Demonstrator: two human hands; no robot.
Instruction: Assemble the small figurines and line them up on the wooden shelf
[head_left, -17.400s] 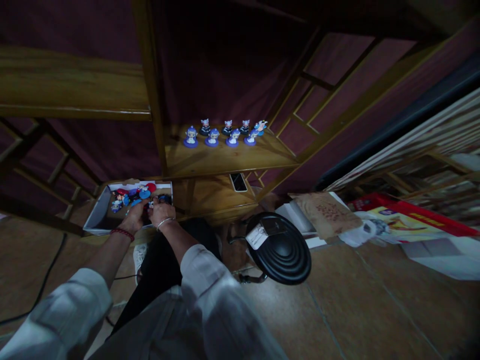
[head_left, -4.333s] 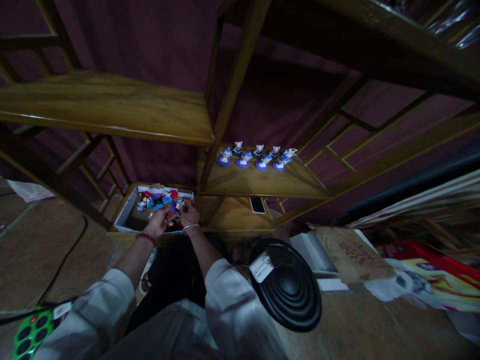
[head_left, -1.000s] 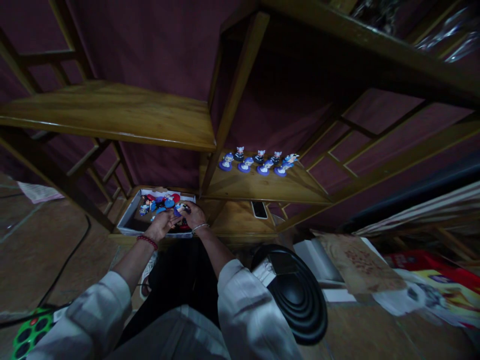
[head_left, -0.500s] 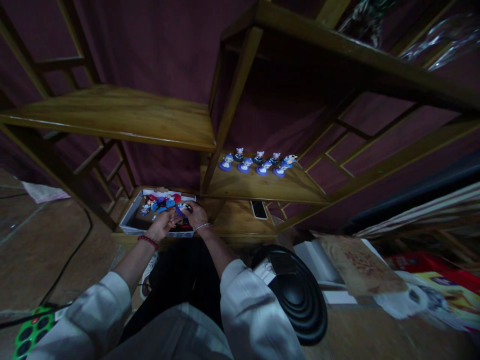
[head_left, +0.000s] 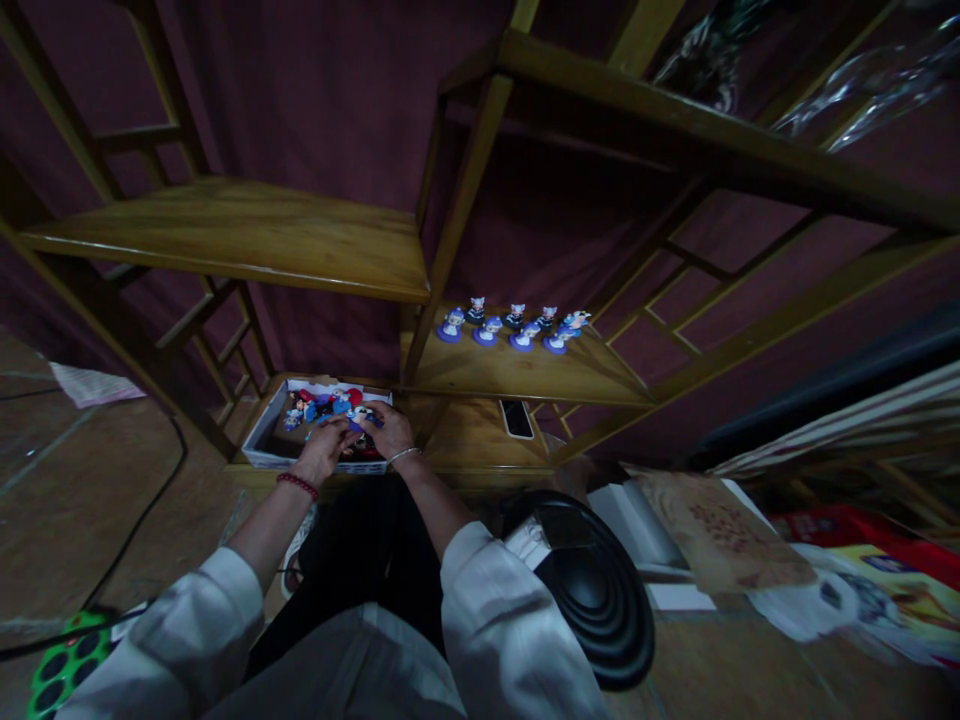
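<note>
Both hands are over a white cardboard box [head_left: 262, 437] full of small colourful figurines [head_left: 304, 405]. Between them is a purple-and-white figurine [head_left: 361, 416]. My right hand [head_left: 393, 432] is closed on its right side, and my left hand [head_left: 328, 444] has its fingers closed at the lower left of the same piece. Fingers cover part of it. On the shelf to the right stand two rows of figurines: white-and-purple ones [head_left: 487, 331] on purple bases in front, dark ones [head_left: 515, 316] behind, with a blue one [head_left: 576, 321] at the right end.
A wooden shelf unit [head_left: 225, 235] stands before me, with a phone [head_left: 517, 419] on its bottom board. A black round ridged object [head_left: 600, 600] lies to my right, near cardboard [head_left: 720, 530] and plastic bags. At left are a black cable [head_left: 142, 510] and a green object with dark circles [head_left: 67, 665].
The figurine between my hands has turned slightly, and more of its white part shows. My hands have stayed over the box. The camera view has shifted a little.
</note>
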